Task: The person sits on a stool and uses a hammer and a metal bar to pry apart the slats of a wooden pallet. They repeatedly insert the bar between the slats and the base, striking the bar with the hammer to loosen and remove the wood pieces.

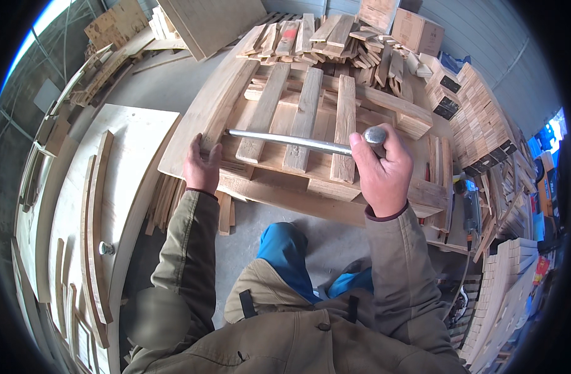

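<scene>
Right hand: the right hand [380, 171], right of centre in the frame, is wrapped in a fist around the near end of a metal bar [291, 141], thumb on top.
Bar: a long silver rod lying nearly level across the middle of the frame; its rounded butt shows just above the fist, its far tip reaches left to the gap beside a long plank [213, 106].
Left hand: the left hand [201, 167], left of centre, lies with loosely curled fingers on the near end of that plank, gripping its edge; it holds nothing else.
Pallet: a wooden pallet [323, 181] fills the centre, with three upright slats [304, 118] lying across it under the bar.
Plank: it runs slantwise from the left hand toward the upper middle, along the pallet's left side.
Scrap pile: loose short boards [323, 34] are heaped across the top of the frame, beyond the pallet.
Sheets: pale plywood sheets [132, 156] and curved strips lie at the left.
Stacks: bundled wood pieces [482, 118] stand at the right edge.
Person: olive jacket sleeves and blue trousers [285, 249] fill the lower middle.
</scene>
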### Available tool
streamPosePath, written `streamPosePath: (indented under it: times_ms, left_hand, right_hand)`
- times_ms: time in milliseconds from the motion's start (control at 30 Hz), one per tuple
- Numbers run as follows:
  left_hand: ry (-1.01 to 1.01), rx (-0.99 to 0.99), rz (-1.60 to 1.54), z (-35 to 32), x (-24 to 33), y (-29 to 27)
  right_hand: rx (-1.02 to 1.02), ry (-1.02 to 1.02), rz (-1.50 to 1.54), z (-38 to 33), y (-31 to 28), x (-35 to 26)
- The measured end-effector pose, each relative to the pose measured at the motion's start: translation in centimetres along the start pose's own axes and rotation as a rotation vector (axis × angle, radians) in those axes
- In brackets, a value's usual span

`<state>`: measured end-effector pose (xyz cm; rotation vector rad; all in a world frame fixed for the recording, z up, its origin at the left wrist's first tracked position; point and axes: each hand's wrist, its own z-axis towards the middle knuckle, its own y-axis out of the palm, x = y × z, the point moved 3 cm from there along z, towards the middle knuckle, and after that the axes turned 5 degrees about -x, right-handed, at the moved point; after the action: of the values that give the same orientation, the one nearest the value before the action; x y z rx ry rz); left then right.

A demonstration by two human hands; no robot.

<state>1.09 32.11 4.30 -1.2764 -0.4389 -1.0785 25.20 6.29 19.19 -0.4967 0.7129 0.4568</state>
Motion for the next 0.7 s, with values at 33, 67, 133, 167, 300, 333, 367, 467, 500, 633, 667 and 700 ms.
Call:
streamPosePath:
  times_ms: [33,67,133,167,300,333,367,467,500,633,667,700]
  left_hand:
    - [-0.014,-0.013,-0.013,0.0,-0.1,0.0]
    - [-0.044,-0.034,-0.008,0.0,-0.3,0.0]
    - [-0.015,-0.025,0.008,-0.1,-0.4,0.2]
    - [0.043,0.009,0.016,0.0,-0.3,0.2]
    - [0.121,0.069,0.023,-0.1,0.0,0.3]
    - [0.08,0.061,0.015,-0.1,0.0,0.3]
    - [0.09,0.066,-0.035,0.1,0.2,0.3]
    - [0.083,0.074,-0.077,0.6,0.7,-0.2]
    - [0.076,0.072,-0.053,0.6,0.8,-0.3]
    - [0.069,0.053,-0.019,0.3,1.0,-0.1]
    - [0.09,0.064,-0.02,0.3,1.0,0.0]
    - [0.084,0.072,-0.011,0.2,0.9,0.1]
  right_hand:
    - [-0.01,-0.007,-0.001,0.2,0.1,-0.4]
    - [-0.019,-0.01,-0.003,0.4,0.1,-0.8]
    - [-0.043,-0.073,-0.03,0.7,0.0,-1.3]
    - [-0.06,-0.136,-0.055,0.7,0.0,-1.4]
    - [-0.01,-0.059,-0.059,-1.3,-0.3,1.0]
    - [0.026,0.015,-0.039,-2.2,-0.3,2.0]
    - [0.069,0.12,0.037,-2.8,-0.4,3.3]
    - [0.165,0.397,0.211,-5.5,0.0,6.0]
    - [0.154,0.318,0.252,-5.9,0.1,6.0]
    - [0.066,0.146,0.045,-5.2,-0.7,5.3]
    - [0.069,0.13,0.046,-4.8,-0.8,4.9]
    - [0.068,0.114,0.049,-4.5,-0.7,4.6]
